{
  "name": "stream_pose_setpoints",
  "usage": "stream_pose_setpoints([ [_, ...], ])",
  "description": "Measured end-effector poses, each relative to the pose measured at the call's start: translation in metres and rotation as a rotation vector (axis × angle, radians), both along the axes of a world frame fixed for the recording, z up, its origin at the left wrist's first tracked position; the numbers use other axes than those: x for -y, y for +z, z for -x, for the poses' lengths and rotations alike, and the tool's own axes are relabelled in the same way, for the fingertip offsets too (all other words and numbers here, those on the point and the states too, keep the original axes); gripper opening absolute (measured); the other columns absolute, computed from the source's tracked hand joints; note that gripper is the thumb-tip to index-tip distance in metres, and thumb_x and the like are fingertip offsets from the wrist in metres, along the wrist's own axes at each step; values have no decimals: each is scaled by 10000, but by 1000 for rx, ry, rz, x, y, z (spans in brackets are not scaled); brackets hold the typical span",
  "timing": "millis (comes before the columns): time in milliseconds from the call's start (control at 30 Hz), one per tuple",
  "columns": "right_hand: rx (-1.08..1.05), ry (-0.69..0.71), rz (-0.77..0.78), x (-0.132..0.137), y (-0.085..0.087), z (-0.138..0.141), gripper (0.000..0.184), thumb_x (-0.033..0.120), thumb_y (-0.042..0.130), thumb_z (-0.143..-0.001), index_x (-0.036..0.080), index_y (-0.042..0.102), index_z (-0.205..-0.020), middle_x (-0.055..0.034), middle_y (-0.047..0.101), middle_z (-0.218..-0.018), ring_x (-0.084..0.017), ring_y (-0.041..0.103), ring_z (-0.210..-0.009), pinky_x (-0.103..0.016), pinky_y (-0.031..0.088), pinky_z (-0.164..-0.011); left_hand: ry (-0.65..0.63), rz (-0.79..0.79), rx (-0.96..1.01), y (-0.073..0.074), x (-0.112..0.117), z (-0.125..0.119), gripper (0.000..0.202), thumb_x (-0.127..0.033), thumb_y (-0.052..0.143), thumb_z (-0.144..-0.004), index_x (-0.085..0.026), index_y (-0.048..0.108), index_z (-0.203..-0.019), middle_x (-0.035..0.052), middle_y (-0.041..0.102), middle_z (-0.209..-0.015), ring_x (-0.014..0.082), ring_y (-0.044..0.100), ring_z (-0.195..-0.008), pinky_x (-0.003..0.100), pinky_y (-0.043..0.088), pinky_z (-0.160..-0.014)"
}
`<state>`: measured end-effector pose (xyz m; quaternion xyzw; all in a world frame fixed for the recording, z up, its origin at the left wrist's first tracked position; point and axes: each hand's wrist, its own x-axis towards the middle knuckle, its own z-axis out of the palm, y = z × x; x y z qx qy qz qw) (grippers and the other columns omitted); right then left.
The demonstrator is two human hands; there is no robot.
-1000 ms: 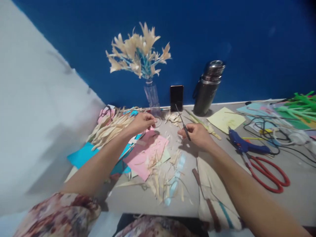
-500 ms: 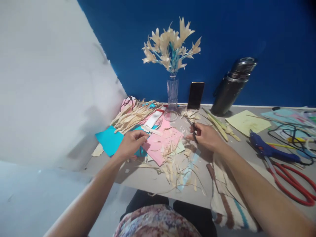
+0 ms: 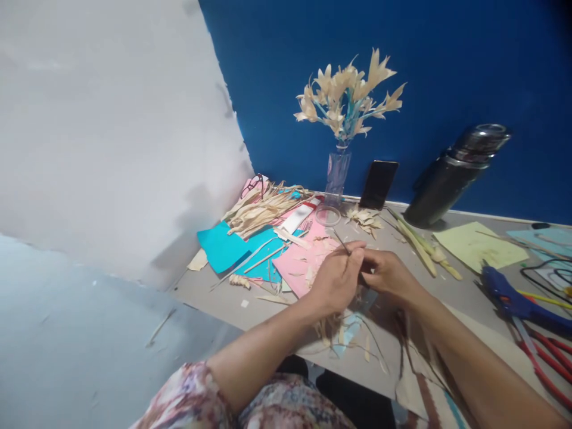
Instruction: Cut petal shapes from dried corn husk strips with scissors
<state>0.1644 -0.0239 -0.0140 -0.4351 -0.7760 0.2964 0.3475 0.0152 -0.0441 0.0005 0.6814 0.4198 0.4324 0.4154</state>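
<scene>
My left hand (image 3: 336,277) and my right hand (image 3: 388,273) meet above the scrap-strewn tabletop. The right is closed round a small pair of dark scissors; a thin blade (image 3: 341,241) pokes up past my left fingers, and the handles are mostly covered. My left fingers are curled against the right ones, and whatever lies in them is hidden. Beneath the hands lie a pink sheet (image 3: 290,265) and dried husk scraps (image 3: 328,333). Further left, turquoise sheets (image 3: 221,247) lie under a few thin strips.
Pale husk flowers (image 3: 348,89) stand in a clear vase (image 3: 338,176) at the back. Beside it are a leaning phone (image 3: 379,185) and a dark flask (image 3: 447,185). A husk bundle (image 3: 263,208) lies left. To the right are a blue glue gun (image 3: 522,304) and red-handled scissors (image 3: 552,369).
My left hand has moved right to meet my right hand, which still has the small scissors. The view has turned left, so things on the table appear further right.
</scene>
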Motion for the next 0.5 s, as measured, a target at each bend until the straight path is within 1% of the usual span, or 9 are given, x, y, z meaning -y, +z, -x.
stream_pose_setpoints([
  [100, -112, 76, 137, -7, -2, -8, 92, 222, 623, -679, 166, 683, -721, -4, 613, -628, -166, 527, -581, -255, 420, -551, 14, -16, -41, -3, -3, -1, 467, -405, 328, -956, -136, 697, -1056, 135, 649, -1222, 263, 574, -1145, 364, 362, -1056],
  [167, -176, 106, 199, -9, -2, -12, 122, 242, 686, -656, 156, 703, -741, -14, 639, -654, -175, 552, -595, -263, 445, -560, 1, -19, -67, -3, -4, -4, 460, -393, 324, -956, -141, 705, -1015, 136, 658, -1204, 263, 579, -1133, 363, 374, -1039],
  [200, -198, 113, 223, -9, -1, -13, 145, 252, 712, -646, 152, 711, -751, -19, 648, -663, -176, 561, -597, -265, 454, -561, -15, -20, -82, -2, -6, -5, 462, -384, 314, -958, -140, 704, -1004, 139, 662, -1191, 263, 583, -1124, 365, 381, -1029],
  [267, -232, 99, 250, -8, 2, -14, 175, 272, 744, -640, 150, 721, -763, -22, 660, -668, -171, 575, -594, -267, 469, -564, -69, -27, -112, 6, -11, -2, 447, -366, 313, -958, -138, 688, -1042, 139, 660, -1186, 260, 583, -1118, 374, 389, -1016],
  [333, -288, 21, 236, -7, 5, -15, 198, 306, 758, -647, 154, 726, -770, -25, 677, -679, -169, 595, -601, -272, 492, -582, -146, -18, -129, 19, -20, 11, 417, -375, 355, -947, -148, 637, -1154, 130, 641, -1217, 247, 581, -1114, 377, 404, -997],
  [400, -346, -129, 182, -9, 8, -18, 226, 346, 768, -649, 161, 728, -772, -31, 698, -704, -172, 618, -614, -281, 511, -602, -177, 17, -164, 34, -31, 35, 413, -414, 453, -907, -181, 587, -1220, 118, 600, -1280, 232, 574, -1109, 365, 444, -934],
  [433, -352, -207, 151, -10, 10, -20, 237, 359, 773, -646, 164, 729, -773, -34, 707, -713, -176, 627, -619, -282, 516, -605, -149, 33, -187, 40, -35, 49, 415, -414, 479, -890, -192, 574, -1227, 108, 620, -1237, 219, 592, -1050, 352, 470, -871],
  [467, -336, -275, 123, -12, 10, -23, 243, 366, 776, -644, 166, 728, -772, -36, 712, -718, -180, 636, -624, -280, 515, -601, -116, 46, -244, 43, -39, 64, 378, -394, 499, -876, -185, 595, -1177, 95, 661, -1125, 204, 607, -974, 337, 477, -821],
  [500, -298, -321, 101, -14, 10, -26, 242, 368, 776, -647, 167, 727, -772, -36, 715, -720, -185, 643, -629, -276, 509, -595, -51, 45, -319, 45, -40, 77, 292, -360, 526, -852, -167, 642, -1039, 74, 687, -963, 186, 613, -863, 322, 475, -769],
])
